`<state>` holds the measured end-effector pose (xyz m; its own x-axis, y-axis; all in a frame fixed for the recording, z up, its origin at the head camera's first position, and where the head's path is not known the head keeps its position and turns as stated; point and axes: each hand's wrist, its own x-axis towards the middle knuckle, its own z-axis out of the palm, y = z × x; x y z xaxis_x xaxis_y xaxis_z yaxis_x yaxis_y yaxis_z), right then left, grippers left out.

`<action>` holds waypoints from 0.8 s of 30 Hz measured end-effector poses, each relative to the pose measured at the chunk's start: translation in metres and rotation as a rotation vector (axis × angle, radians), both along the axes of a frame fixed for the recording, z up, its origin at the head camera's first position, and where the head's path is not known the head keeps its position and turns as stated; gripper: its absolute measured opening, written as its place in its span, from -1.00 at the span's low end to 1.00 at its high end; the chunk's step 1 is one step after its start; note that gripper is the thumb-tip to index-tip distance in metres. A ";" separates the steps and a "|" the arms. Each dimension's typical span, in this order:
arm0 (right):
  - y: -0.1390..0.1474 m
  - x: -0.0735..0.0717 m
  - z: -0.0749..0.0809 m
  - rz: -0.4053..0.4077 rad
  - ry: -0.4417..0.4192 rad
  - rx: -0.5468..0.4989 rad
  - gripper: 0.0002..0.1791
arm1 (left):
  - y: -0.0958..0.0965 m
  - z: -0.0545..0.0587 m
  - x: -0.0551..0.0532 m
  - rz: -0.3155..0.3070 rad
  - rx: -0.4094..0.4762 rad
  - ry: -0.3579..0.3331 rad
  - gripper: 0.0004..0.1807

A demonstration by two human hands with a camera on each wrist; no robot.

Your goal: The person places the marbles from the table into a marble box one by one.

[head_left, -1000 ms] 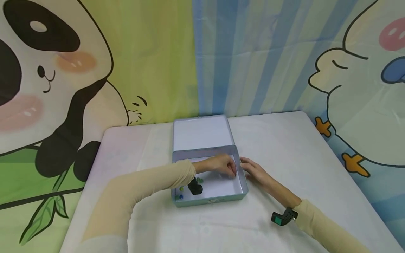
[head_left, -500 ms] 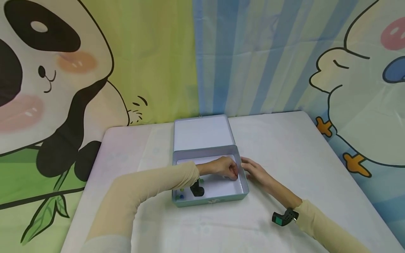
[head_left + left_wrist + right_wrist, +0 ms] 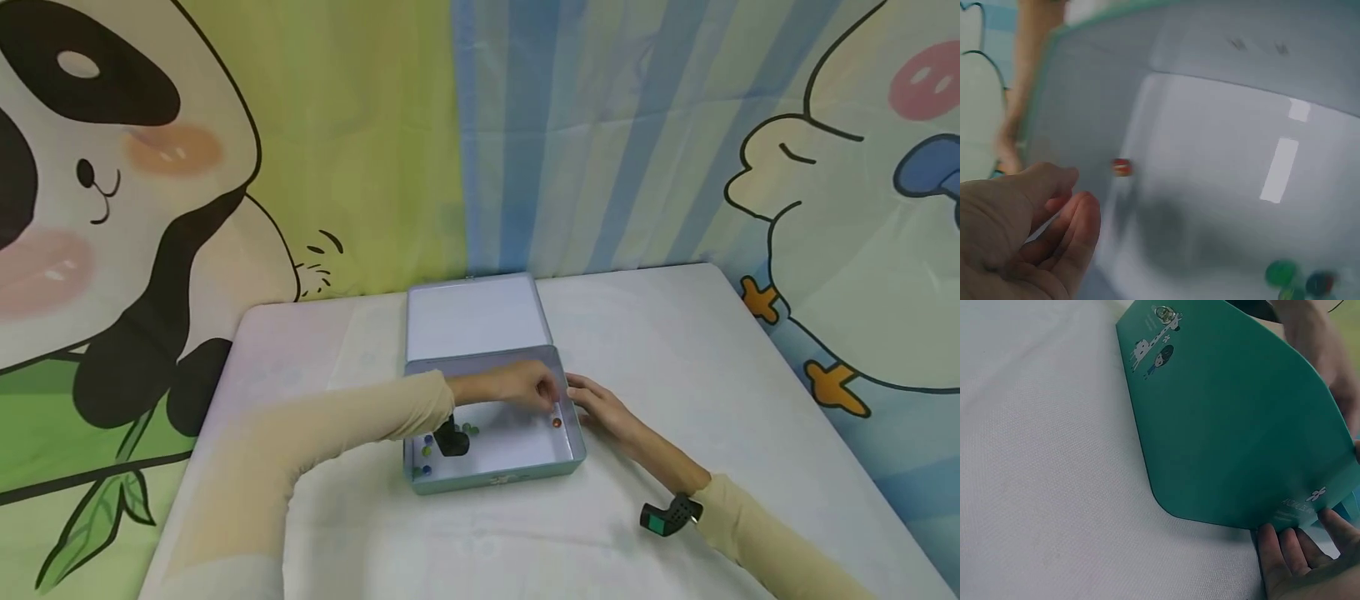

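Observation:
A green tin box (image 3: 498,481) lies open on the table. Inside it, above the right end, my left hand (image 3: 517,385) hovers with fingers loosely bent. Nothing sits between the thumb and fingers (image 3: 1085,219) in the left wrist view. A red marble (image 3: 1122,167) rests on the tin's floor by the right wall, just off the fingertips. My right hand (image 3: 603,410) lies against the outside of the tin's right wall. In the right wrist view its fingertips (image 3: 1268,534) touch the green side (image 3: 1229,425).
The tin's lid (image 3: 474,318) stands raised at the back. Several green marbles (image 3: 470,429) lie mid-left inside, partly behind a black wrist camera (image 3: 452,440). Blue marbles (image 3: 427,470) and a yellow-green marble (image 3: 427,451) are along the left wall. A white cloth (image 3: 645,333) covers the table.
My left hand has let go of the red marble, which now shows on the tin's floor. That hand has drawn slightly up and left. The right hand stays against the tin.

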<state>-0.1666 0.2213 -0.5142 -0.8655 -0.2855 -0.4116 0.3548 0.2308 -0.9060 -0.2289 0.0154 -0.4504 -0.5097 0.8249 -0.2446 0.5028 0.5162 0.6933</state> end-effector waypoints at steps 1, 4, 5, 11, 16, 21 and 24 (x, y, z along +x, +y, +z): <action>-0.001 0.000 0.000 0.002 0.002 -0.001 -0.26 | -0.007 0.010 0.000 -0.003 0.004 0.018 -0.81; -0.002 0.001 0.000 -0.013 0.010 -0.002 -0.27 | -0.034 0.037 0.003 0.027 0.032 0.037 -0.81; -0.002 0.001 0.000 -0.016 0.014 0.000 -0.28 | -0.045 0.045 0.006 0.049 0.047 0.040 -0.81; -0.005 0.000 -0.002 -0.009 0.006 0.020 -0.27 | -0.131 0.059 0.030 0.189 0.160 0.004 -0.83; -0.007 -0.001 -0.001 0.012 0.013 0.021 -0.26 | -0.201 0.054 0.045 0.375 0.155 0.053 -0.82; -0.003 -0.001 0.001 0.019 0.025 0.011 -0.26 | -0.240 0.020 0.053 0.501 0.074 0.111 -0.83; -0.003 -0.002 -0.001 0.024 0.016 0.009 -0.26 | -0.252 -0.009 0.060 0.507 0.041 0.093 -0.79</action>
<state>-0.1686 0.2188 -0.5149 -0.8648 -0.3029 -0.4004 0.3345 0.2470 -0.9094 -0.1693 -0.2365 -0.4599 -0.8659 0.4767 -0.1518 0.2573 0.6845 0.6821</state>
